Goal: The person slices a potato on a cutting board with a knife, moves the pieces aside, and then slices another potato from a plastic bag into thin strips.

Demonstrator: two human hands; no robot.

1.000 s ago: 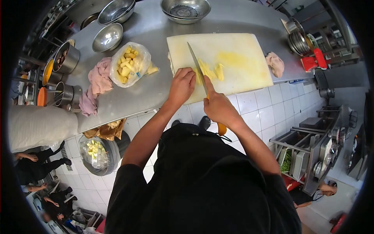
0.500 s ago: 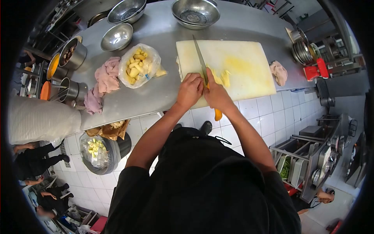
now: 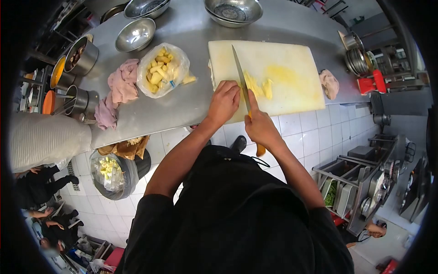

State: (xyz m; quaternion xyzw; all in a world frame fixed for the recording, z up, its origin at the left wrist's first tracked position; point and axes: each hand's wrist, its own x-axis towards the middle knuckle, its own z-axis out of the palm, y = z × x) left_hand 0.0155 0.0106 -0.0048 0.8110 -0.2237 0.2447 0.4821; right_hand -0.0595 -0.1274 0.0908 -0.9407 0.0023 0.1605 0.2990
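My right hand (image 3: 262,127) is closed around the yellow-orange handle of a long kitchen knife (image 3: 240,68), index finger stretched along the blade. The blade points away from me, over the white cutting board (image 3: 292,59). Just left of it, my left hand (image 3: 224,101) rests at the board's near-left edge with its fingers curled; whatever lies under them is hidden. Thin yellow slices (image 3: 266,88) lie right of the blade, beside a yellow stain on the board. Further left, a clear plastic bag (image 3: 181,61) holds several peeled yellow pieces (image 3: 157,76), with one piece just outside it.
Metal bowls (image 3: 135,34) stand at the far side of the steel table (image 3: 182,116). Pink cloths (image 3: 123,82) lie left of the bag; another cloth (image 3: 329,84) is right of the board. Below the table's left end stands a lined bin (image 3: 130,182) with scraps. Other people are at lower left.
My right hand has drawn the knife back towards me and to the right, opening a gap from my left hand. My left hand stays curled at the board's edge. The view has shifted slightly.
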